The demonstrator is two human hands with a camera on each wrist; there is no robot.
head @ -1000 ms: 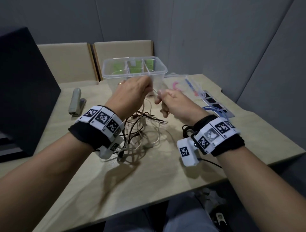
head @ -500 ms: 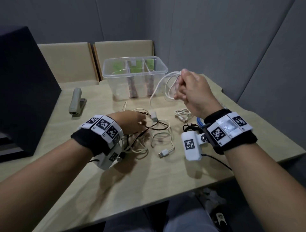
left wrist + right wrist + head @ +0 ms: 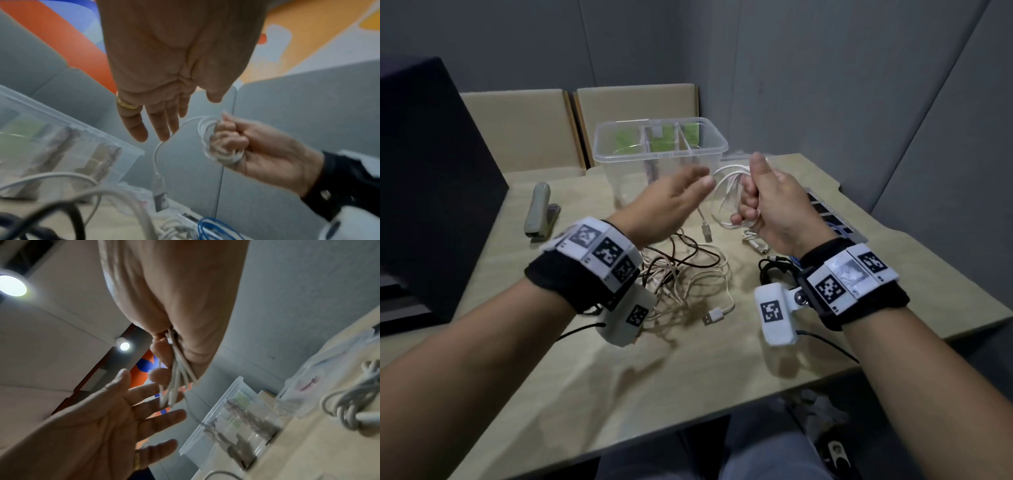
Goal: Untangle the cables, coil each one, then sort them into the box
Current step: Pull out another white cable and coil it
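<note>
While my right hand (image 3: 774, 202) clenches the looped white cable (image 3: 729, 198) above the desk (image 3: 688, 370), my left hand (image 3: 667, 205) hangs released beside it, fingers straight, touching nothing I can confirm. Behind them stands the clear divided box (image 3: 661, 150); the remaining cable tangle (image 3: 688, 274) lies below. I can read no labels or writing.

Bare forearms, black fabric wristbands (image 3: 558, 277) faced with white square-patterned marker tiles, a white marker-tagged camera block (image 3: 777, 317) under each wrist trailing thin black wire, gold ring (image 3: 126, 104) on left hand (image 3: 667, 205)
</note>
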